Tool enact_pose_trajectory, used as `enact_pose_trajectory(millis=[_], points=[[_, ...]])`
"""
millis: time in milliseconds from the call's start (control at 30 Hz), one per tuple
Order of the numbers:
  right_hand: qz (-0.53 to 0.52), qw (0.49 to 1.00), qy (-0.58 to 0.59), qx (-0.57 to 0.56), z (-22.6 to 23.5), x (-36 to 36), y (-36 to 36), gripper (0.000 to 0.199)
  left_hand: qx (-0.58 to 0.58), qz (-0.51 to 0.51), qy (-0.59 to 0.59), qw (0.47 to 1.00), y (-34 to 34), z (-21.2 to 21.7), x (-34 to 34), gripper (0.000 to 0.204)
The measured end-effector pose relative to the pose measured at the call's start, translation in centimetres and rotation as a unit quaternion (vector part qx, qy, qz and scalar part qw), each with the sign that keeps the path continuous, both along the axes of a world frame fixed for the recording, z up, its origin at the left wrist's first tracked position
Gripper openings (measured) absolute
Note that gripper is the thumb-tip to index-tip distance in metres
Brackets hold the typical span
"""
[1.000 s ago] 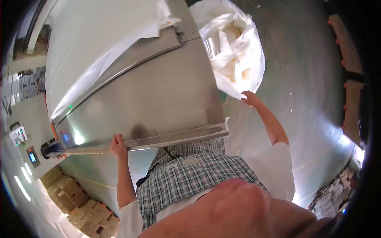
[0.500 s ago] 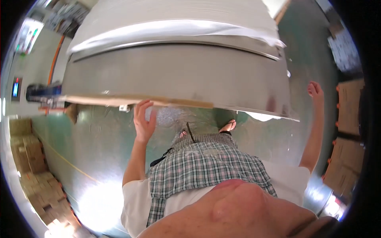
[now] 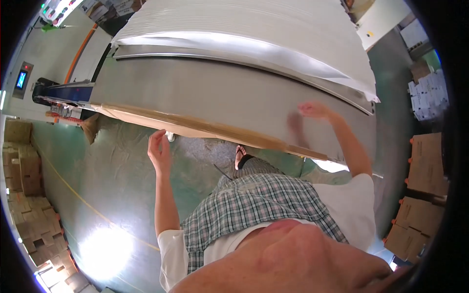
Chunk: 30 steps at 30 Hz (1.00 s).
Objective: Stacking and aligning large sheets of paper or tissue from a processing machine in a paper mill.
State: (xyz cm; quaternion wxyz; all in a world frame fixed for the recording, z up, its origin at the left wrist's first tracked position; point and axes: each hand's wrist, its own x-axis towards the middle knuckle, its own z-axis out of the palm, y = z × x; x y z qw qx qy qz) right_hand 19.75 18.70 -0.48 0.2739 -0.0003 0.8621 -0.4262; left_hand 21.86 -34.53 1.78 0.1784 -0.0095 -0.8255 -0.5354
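Observation:
A wide grey metal table (image 3: pixel 195 90) spans the view before me, its near edge lined with a brown strip (image 3: pixel 215 128). Beside that edge, left of my body, is my left hand (image 3: pixel 158 146); its fingers are loosely bent with nothing seen in them, and I cannot tell whether they touch the strip. Over the right part of the metal top is my right hand (image 3: pixel 313 110), smeared by motion, with its dark reflection below. White sheet material (image 3: pixel 244 29) covers the far part of the table, behind a long thin metal bar (image 3: pixel 205 59).
Stacked cardboard boxes stand left (image 3: pixel 29 171) and right (image 3: pixel 425 163) on the green floor (image 3: pixel 117 180). A blue machine part (image 3: pixel 68 93) joins the table's left end. Below the near edge lies crumpled clear plastic (image 3: pixel 207 150). A small lit screen (image 3: pixel 21 79) hangs at far left.
My right hand has swung from beyond the table's right end to above its metal top. My left hand has shifted slightly left and down. The view has turned, and one foot has stepped.

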Motion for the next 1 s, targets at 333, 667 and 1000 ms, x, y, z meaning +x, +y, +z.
enact_pose_trajectory(millis=[333, 667, 1000], points=[[-0.023, 0.987, -0.047, -0.154, -2.7, -16.4, -16.7, 0.022, 0.027, 0.075, -0.057, 0.995, -11.4, 1.6, -14.6, 0.019], [-0.301, 0.906, -0.092, -0.283, -4.2, -21.6, -27.1, 0.024, 0.375, -0.067, -0.182, 0.906, -25.5, -3.0, -48.4, 0.024], [-0.294, 0.737, -0.036, -0.608, -4.1, -40.5, -48.6, 0.037, 0.486, -0.03, -0.247, 0.838, -27.2, -6.9, -63.3, 0.041]])
